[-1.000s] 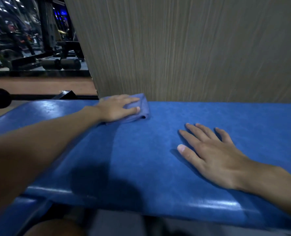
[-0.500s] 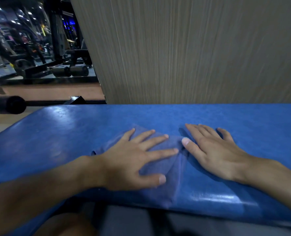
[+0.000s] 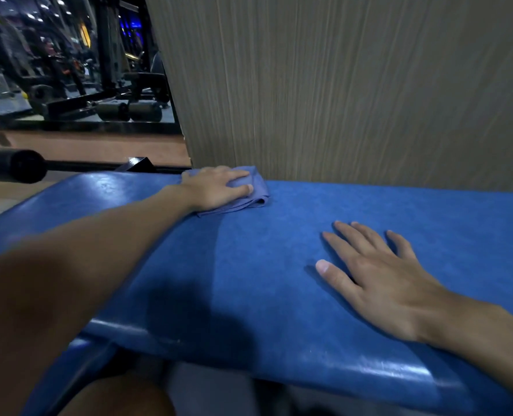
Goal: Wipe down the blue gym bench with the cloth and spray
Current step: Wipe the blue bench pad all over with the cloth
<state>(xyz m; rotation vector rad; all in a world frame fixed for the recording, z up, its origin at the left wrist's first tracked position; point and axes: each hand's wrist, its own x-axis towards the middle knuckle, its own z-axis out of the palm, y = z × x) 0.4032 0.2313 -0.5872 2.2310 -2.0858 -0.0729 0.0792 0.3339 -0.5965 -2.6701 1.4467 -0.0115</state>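
The blue gym bench (image 3: 273,265) spans the whole width in front of me, its padded top glossy near the front edge. A folded blue cloth (image 3: 256,192) lies at the bench's far edge, left of centre. My left hand (image 3: 217,187) presses down on it with the arm stretched forward. My right hand (image 3: 381,277) rests flat on the bench at the right, fingers spread, holding nothing. No spray bottle is in view.
A wood-grain wall panel (image 3: 354,85) stands directly behind the bench. To the left is a mirror or opening showing gym machines (image 3: 69,70). A black padded roller bar (image 3: 12,165) sticks out at the far left.
My left hand has pushed the cloth from the near middle of the bench back out to the far edge. The right hand has stayed flat in place.
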